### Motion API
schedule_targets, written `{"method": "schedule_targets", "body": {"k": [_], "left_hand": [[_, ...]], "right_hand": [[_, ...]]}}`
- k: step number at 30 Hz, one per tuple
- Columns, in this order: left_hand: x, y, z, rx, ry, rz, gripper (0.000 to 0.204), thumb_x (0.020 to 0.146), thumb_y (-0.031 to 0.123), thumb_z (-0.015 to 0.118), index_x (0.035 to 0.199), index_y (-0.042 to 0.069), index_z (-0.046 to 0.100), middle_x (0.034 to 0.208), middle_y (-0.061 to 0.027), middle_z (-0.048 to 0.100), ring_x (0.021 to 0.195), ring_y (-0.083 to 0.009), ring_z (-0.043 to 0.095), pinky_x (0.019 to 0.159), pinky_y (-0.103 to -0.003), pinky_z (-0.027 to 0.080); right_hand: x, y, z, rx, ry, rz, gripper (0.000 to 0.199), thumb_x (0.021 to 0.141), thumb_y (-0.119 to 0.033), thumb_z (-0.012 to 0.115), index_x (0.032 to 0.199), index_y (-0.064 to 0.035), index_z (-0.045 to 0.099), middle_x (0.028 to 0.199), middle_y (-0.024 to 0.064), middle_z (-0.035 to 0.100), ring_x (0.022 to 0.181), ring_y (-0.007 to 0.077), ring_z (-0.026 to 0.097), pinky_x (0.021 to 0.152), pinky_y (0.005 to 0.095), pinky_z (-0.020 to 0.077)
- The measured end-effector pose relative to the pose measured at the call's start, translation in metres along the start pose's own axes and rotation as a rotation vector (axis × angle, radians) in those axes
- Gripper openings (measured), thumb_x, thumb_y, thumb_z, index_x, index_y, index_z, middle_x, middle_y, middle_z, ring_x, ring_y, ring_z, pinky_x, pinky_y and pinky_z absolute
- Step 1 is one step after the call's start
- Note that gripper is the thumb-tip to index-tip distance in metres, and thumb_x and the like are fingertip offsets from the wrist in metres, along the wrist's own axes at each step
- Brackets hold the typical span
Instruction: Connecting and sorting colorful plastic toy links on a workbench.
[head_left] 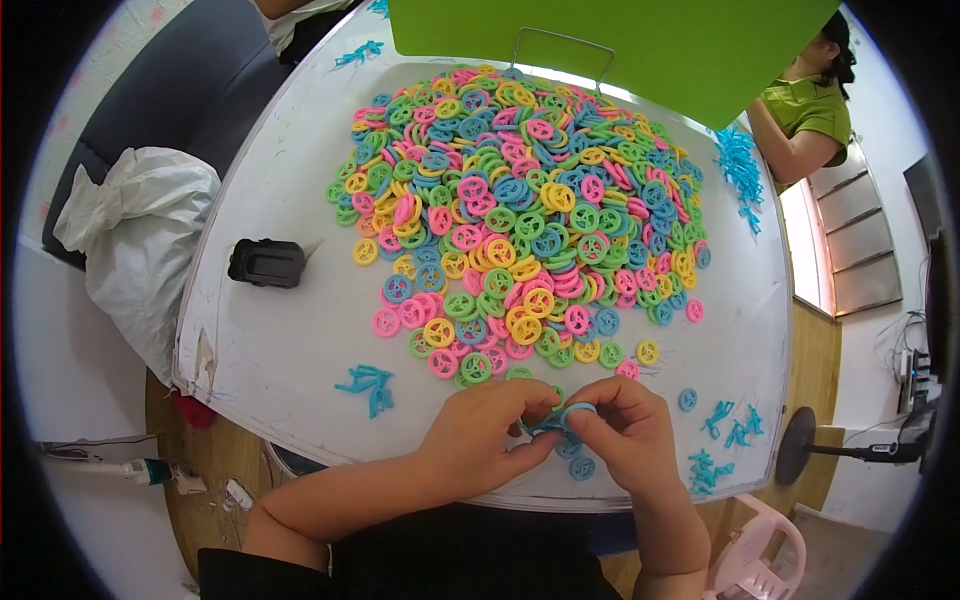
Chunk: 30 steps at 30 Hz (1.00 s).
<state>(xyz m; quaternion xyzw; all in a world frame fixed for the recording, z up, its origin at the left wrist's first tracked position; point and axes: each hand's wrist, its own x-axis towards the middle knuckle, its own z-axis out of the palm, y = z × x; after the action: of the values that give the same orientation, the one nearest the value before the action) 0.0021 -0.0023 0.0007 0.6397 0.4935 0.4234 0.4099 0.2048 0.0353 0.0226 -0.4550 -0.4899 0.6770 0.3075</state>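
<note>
My left hand (480, 432) and my right hand (625, 430) meet at the near edge of a white table (280, 340). Together they pinch a blue plastic wheel ring (572, 413) with a thin blue piece at its left side. A green ring (556, 392) peeks out just above my fingers. Two more blue rings (577, 459) lie on the table right under my hands. A large heap of pink, yellow, green and blue wheel rings (520, 210) covers the middle of the table, beyond my hands.
Small blue plastic sprue pieces lie at the left (368, 385), at the right (725, 440) and at the far right edge (738, 165). A black box (266, 263) sits left of the heap. A green board (620, 45) stands behind; another person (800, 115) works at the far right. A white bag (140, 240) hangs left.
</note>
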Motion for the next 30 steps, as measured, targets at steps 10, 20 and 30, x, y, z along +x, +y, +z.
{"method": "schedule_targets", "body": {"k": [10,20,30], "left_hand": [[0.002,-0.001,0.002,0.242,0.19,0.354,0.032,0.072,0.005,0.083,0.102,0.007,0.073,0.09,-0.0083,0.072,0.075,-0.0252,0.07,0.062,-0.034,0.054],[0.0,0.003,-0.007,-0.062,-0.022,0.002,0.021,0.089,0.006,0.072,0.11,0.006,0.073,0.086,-0.009,0.071,0.072,-0.0215,0.067,0.063,-0.032,0.052],[-0.002,-0.005,-0.003,-0.125,0.014,0.025,0.018,0.091,0.009,0.072,0.109,0.005,0.071,0.088,-0.0089,0.07,0.079,-0.0269,0.066,0.07,-0.036,0.051]], "right_hand": [[-0.007,-0.01,0.006,-0.103,0.042,-0.084,0.012,0.091,-0.006,0.074,0.102,-0.0017,0.069,0.094,0.002,0.07,0.089,0.007,0.062,0.08,0.024,0.049],[0.004,-0.001,-0.008,0.18,-0.091,-0.064,0.014,0.093,-0.007,0.071,0.104,0.001,0.066,0.105,0.009,0.069,0.099,0.0156,0.063,0.092,0.0307,0.0478],[0.005,0.006,0.003,0.26,-0.063,-0.064,0.006,0.097,-0.001,0.065,0.103,0.0,0.062,0.117,0.0136,0.068,0.105,0.0165,0.064,0.093,0.0324,0.052]]}}
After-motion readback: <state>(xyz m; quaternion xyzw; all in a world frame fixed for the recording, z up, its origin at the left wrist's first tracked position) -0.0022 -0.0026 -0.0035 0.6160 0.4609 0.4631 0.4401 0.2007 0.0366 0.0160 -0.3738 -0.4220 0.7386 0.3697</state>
